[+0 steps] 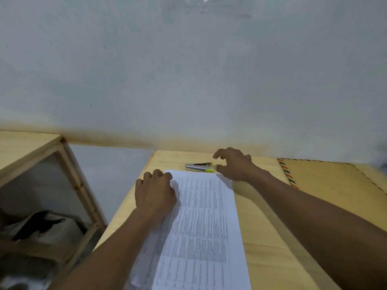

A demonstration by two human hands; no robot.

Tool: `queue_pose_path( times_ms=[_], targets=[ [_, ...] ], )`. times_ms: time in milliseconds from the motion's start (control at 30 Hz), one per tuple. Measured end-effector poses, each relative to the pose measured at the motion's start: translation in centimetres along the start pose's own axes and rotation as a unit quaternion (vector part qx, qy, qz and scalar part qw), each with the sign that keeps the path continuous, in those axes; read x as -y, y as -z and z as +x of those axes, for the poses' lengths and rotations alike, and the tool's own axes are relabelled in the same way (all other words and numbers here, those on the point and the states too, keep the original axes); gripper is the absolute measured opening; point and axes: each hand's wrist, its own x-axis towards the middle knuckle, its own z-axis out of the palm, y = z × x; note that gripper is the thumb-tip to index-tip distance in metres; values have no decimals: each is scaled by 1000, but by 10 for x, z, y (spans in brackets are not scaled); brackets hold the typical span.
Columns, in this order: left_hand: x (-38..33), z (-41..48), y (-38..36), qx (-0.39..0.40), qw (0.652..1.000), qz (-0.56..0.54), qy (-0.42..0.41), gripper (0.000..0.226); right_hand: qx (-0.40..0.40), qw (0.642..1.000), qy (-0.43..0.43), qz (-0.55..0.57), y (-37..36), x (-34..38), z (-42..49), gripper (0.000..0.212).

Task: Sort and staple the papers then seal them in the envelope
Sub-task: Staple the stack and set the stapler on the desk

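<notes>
Item one, as I read it from the head camera: papers (201, 222), a white stack of printed tables lying lengthwise on the table (270, 237), running from 6 o'clock up to the middle of the view, with the edges of the lower sheets fanned out on the left side. Item two: left hand (155, 193), knuckles up, fingers curled down on the stack's far left corner and holding it; the sheet edge buckles slightly beside the hand. Item three: stapler (199, 166), silver with a yellow end, lying flat on the wood at 12 o'clock of the papers, just beyond their far edge. Item four: right hand (234, 164), at 1 o'clock of the stack, fingers spread and loosely bent, holding nothing, the thumb tip right at the stapler's yellow end; blur stops me telling whether it touches. Item five: envelope (335, 181), large, brown, with a striped airmail border, flat on the table at 2 o'clock, well apart from the papers, under the right forearm. Item six: wooden shelf unit (62, 155) at 9 o'clock, beside the table, with a black object (39, 225) on its lower shelf that I cannot identify. Item seven: pale wall (188, 70) behind the table, from 10 to 2 o'clock.
</notes>
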Motion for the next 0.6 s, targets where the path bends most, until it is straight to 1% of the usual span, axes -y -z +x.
queue_pose_path(
  times_ms=[100, 200, 267, 367, 467, 600],
  targets=[
    [-32, 6, 10, 4, 999, -35, -29, 40, -7, 998, -63, -20, 25, -50, -38, 38],
    [-83, 3, 12, 13, 993, -83, -83, 40, 3, 987, -158, -40, 46, -105, -82, 43],
    [-122, -6, 8, 33, 983, -123, -133, 42, 8, 976, -212, -48, 57, -135, -114, 46],
    [-177, -28, -3, 84, 963, -152, -206, 46, 14, 965, -255, -57, 62, -166, -158, 51],
    [-223, -53, -14, 134, 937, -151, -284, 51, 25, 964, -259, -60, 60, -181, -191, 54],
    [-258, -78, -18, 194, 904, -86, -370, 51, 26, 977, -200, -64, 57, -181, -214, 55]
  ],
)
